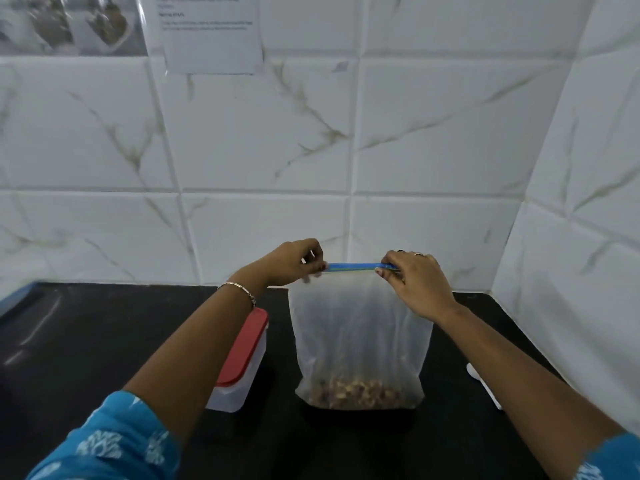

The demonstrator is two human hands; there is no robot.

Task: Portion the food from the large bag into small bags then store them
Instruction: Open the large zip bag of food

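A large frosted plastic bag (360,334) stands upright on the black counter (104,358), with brown food (356,391) lying in its bottom. A blue zip strip (353,267) runs along its top edge. My left hand (294,261) pinches the left end of the strip. My right hand (412,278) pinches the right end, thumb in front. The strip is stretched straight between both hands. No small bags are in view.
A white container with a red lid (242,355) stands just left of the bag, under my left forearm. A white spoon-like utensil (483,384) lies on the counter at the right. Tiled walls close in the back and right; a paper sheet (211,32) hangs on the wall.
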